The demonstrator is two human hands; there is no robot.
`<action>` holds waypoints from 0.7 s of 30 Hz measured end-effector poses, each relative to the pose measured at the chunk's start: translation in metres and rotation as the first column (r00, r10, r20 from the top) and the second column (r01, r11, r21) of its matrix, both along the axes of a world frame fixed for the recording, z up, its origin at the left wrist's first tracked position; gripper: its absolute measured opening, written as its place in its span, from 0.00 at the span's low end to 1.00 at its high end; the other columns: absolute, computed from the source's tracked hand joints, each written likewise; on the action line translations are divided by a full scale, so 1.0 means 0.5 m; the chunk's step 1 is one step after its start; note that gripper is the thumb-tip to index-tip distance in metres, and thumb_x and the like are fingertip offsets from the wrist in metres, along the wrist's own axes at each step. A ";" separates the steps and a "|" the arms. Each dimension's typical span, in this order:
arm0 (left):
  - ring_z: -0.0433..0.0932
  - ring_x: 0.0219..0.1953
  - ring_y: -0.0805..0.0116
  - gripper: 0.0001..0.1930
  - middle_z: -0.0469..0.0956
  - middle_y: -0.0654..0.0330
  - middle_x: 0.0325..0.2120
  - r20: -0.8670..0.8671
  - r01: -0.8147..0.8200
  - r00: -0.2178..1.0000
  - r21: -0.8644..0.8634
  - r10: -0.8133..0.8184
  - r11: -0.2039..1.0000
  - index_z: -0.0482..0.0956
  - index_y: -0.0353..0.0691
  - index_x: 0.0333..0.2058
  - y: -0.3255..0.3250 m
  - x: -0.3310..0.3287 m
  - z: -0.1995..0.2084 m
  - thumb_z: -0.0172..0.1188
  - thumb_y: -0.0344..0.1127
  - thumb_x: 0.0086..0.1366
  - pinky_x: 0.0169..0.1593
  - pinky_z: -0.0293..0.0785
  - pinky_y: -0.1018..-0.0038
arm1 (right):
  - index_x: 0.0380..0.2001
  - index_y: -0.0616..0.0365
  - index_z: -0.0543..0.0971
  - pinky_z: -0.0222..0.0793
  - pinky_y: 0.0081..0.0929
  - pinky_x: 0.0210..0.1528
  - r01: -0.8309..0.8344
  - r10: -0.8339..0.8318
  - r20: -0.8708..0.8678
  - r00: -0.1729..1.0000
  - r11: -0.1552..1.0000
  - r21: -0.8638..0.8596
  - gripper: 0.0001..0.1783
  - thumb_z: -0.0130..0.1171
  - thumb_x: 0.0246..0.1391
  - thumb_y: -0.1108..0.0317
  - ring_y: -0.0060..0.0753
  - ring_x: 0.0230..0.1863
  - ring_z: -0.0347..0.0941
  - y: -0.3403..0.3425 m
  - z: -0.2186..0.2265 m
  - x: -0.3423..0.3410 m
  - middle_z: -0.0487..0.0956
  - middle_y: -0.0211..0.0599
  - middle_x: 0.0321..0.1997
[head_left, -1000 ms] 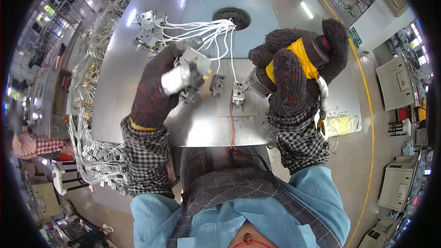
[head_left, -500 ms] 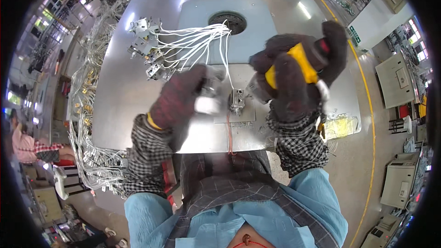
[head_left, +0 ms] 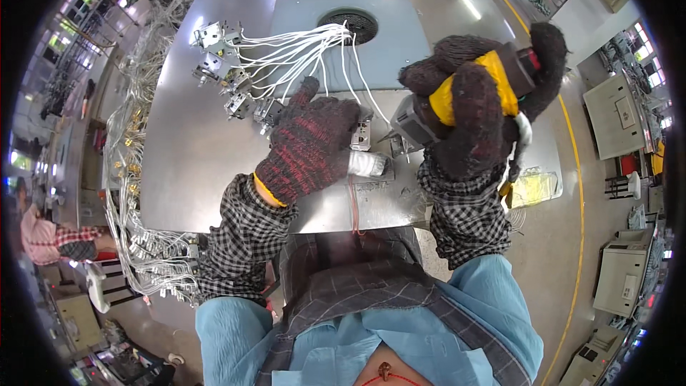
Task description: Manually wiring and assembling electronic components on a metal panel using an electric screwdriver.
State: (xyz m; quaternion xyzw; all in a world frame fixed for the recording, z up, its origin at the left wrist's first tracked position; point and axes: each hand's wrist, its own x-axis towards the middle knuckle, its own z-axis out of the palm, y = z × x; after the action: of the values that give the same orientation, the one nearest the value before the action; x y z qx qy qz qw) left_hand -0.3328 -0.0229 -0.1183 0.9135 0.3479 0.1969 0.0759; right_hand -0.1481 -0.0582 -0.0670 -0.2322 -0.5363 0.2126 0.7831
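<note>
- Driver (head_left: 477,93), yellow and grey, sits clamped in the gloved right hand (head_left: 477,111) above the table's (head_left: 193,150) near edge, its nose angled toward a small metal part (head_left: 361,134).
- Left hand (head_left: 309,144), gloved, lies palm down on the table just left of that part; whether its fingers grip anything cannot be told.
- White wires (head_left: 300,50) fan from the far vent (head_left: 348,23) to more parts (head_left: 223,71) at the table's left.

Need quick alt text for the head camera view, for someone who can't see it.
Gloved right hand grips a yellow and grey power tool above a steel table; gloved left hand rests on small metal parts with white wires.
</note>
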 end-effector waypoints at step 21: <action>0.76 0.43 0.52 0.39 0.79 0.52 0.37 0.019 -0.058 0.998 -0.124 0.061 0.991 0.77 0.37 0.44 -0.037 0.000 0.012 0.69 0.64 0.43 0.50 0.67 0.57 | 0.64 0.41 0.56 0.82 0.43 0.37 -0.242 0.231 -0.154 0.961 0.968 -0.060 0.41 0.65 0.52 0.76 0.40 0.39 0.79 0.000 -0.020 -0.021 0.78 0.44 0.41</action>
State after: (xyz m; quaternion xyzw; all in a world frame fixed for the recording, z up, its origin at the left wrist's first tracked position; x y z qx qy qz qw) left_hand -0.3327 -0.0412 -0.1124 0.8939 0.3857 0.1876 0.1301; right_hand -0.1584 -0.0581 -0.0768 -0.1806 -0.4928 0.3417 0.7796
